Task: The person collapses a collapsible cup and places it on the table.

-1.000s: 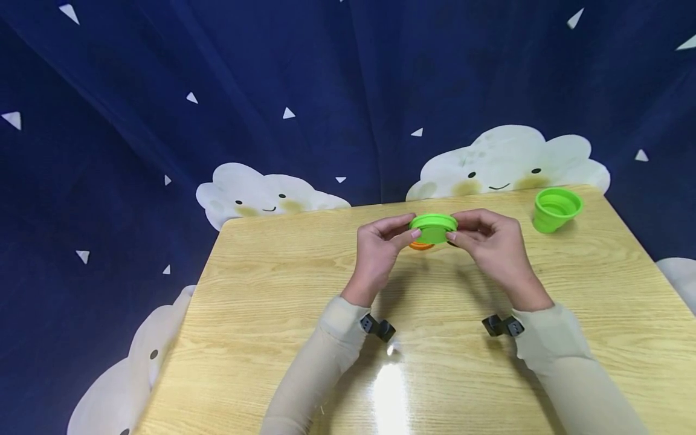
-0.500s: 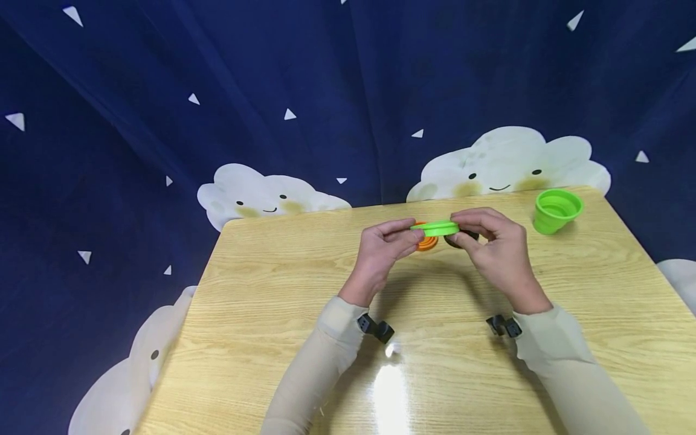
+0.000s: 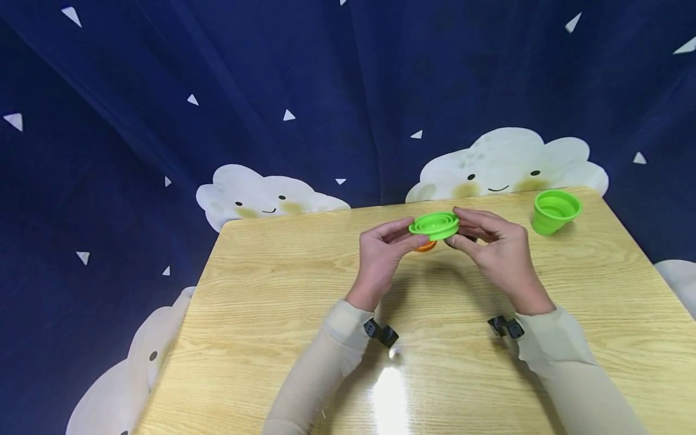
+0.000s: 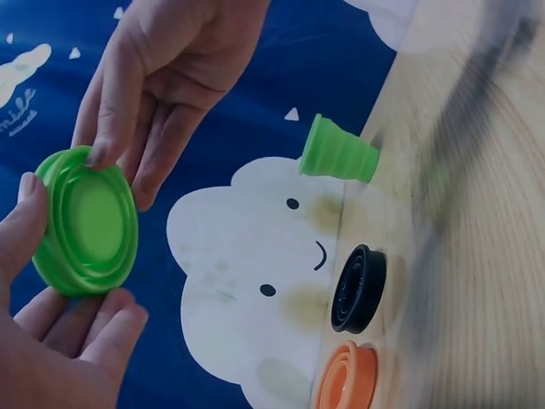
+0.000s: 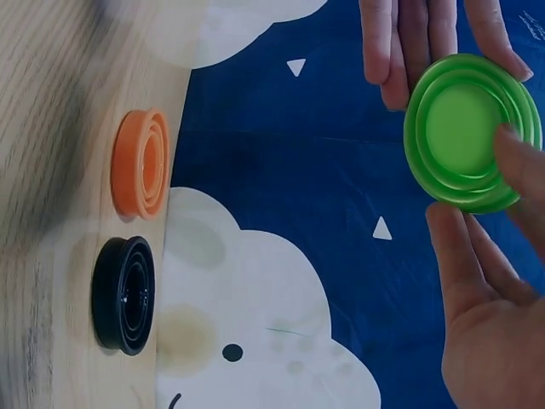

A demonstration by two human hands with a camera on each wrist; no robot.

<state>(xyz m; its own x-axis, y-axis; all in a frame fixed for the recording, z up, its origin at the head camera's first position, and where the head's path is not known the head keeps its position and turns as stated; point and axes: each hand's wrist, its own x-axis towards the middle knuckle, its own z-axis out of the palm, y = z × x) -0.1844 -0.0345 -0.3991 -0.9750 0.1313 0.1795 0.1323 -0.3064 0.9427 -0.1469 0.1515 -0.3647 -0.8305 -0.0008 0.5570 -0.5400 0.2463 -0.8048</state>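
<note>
Above the table, both hands hold a green collapsible cup (image 3: 435, 225), folded flat into rings, with its ringed inner side tilted up toward the head view. My left hand (image 3: 380, 260) pinches its left edge, thumb in front and fingers behind. At the opposite edge my right hand (image 3: 500, 254) grips with thumb and fingertips. Behind the held cup, a flattened orange collapsible cup (image 5: 140, 164) and a flattened black one (image 5: 124, 295) rest on the table; in the head view they are mostly hidden. Both wrist views show the held cup's concentric rings.
An expanded green collapsible cup (image 3: 556, 211) stands at the table's back right corner. The wooden table (image 3: 261, 314) ends at a dark blue curtain (image 3: 304, 78) printed with clouds and white triangles. Light glares off the table's front.
The held green cup has tilted, from its underside showing, through nearly edge-on, to its ringed inside showing. Both hands keep their hold and have shifted only slightly.
</note>
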